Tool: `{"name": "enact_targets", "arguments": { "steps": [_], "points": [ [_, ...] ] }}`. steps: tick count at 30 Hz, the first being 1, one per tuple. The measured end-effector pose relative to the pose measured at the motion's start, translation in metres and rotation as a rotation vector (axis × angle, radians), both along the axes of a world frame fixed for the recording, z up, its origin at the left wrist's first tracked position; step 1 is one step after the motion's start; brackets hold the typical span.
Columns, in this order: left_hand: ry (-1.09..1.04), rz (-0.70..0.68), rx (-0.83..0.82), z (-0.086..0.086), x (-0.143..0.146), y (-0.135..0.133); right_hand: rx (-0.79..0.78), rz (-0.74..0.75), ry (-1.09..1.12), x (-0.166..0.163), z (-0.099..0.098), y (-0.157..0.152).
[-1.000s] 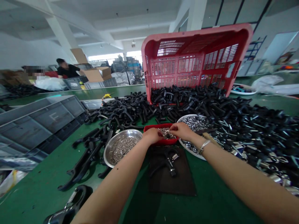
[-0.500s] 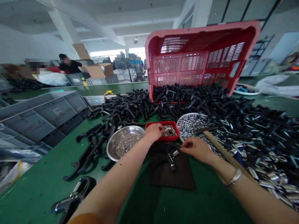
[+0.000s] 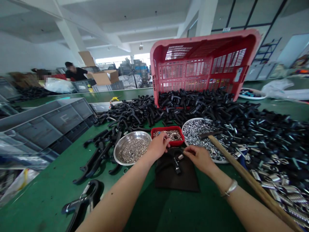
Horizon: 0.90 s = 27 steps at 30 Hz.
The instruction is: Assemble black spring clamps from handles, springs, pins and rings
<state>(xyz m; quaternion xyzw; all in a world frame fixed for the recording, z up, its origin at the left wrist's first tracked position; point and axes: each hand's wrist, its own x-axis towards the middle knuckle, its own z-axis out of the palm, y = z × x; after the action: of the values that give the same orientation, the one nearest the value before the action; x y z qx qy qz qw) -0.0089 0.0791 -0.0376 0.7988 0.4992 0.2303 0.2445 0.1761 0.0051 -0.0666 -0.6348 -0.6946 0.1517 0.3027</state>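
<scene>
A black hand grip strengthener (image 3: 177, 166) with a metal spring (image 3: 180, 157) lies on a dark square pad (image 3: 177, 183) in front of me. My left hand (image 3: 159, 145) is over the near edge of a red tray (image 3: 182, 141) of small metal pins (image 3: 174, 134). Its fingertips are closed together; what they hold is too small to tell. At the grip's upper right, my right hand (image 3: 198, 156) has thumb and forefinger pinched close to the spring. Whatever sits in that pinch cannot be made out.
A steel bowl (image 3: 117, 151) of small rings stands left, a white bowl (image 3: 184, 127) of metal parts right. A wooden-handled hammer (image 3: 231, 162) rests across it. Black handles pile up beneath a tipped red basket (image 3: 205, 35). Another strengthener (image 3: 82, 203) lies front left, near grey crates (image 3: 58, 120).
My left hand has drawn back from inside the red tray toward its near edge, closer to the grip. My right hand stays by the spring, fingers pinched. The view has shifted slightly.
</scene>
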Motion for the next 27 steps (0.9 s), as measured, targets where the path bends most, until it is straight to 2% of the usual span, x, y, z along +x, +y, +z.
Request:
{"name": "enact_targets", "arguments": {
  "steps": [2,6,10,14,18,24,27],
  "points": [
    [-0.051,-0.067,-0.022,-0.004,-0.002,-0.012,0.011,-0.01,-0.031,-0.001,-0.001,0.001],
    [-0.09,-0.099,-0.044,-0.014,-0.01,-0.027,0.036,0.013,-0.124,-0.005,0.001,0.003],
    [-0.03,-0.169,0.039,-0.018,-0.014,-0.033,0.064,0.061,-0.203,-0.007,0.001,0.007],
    [0.032,-0.207,0.042,-0.018,-0.013,-0.033,0.114,0.07,-0.207,-0.003,-0.013,0.002],
    [0.059,-0.167,-0.015,-0.016,-0.009,-0.032,0.279,0.066,-0.241,-0.001,-0.027,-0.008],
    [0.267,-0.176,0.117,-0.012,-0.003,-0.029,0.306,0.089,-0.185,0.001,-0.031,-0.015],
    [0.393,-0.193,0.143,-0.005,0.001,-0.027,0.332,0.08,-0.158,0.001,-0.032,-0.015]
  ]
}}
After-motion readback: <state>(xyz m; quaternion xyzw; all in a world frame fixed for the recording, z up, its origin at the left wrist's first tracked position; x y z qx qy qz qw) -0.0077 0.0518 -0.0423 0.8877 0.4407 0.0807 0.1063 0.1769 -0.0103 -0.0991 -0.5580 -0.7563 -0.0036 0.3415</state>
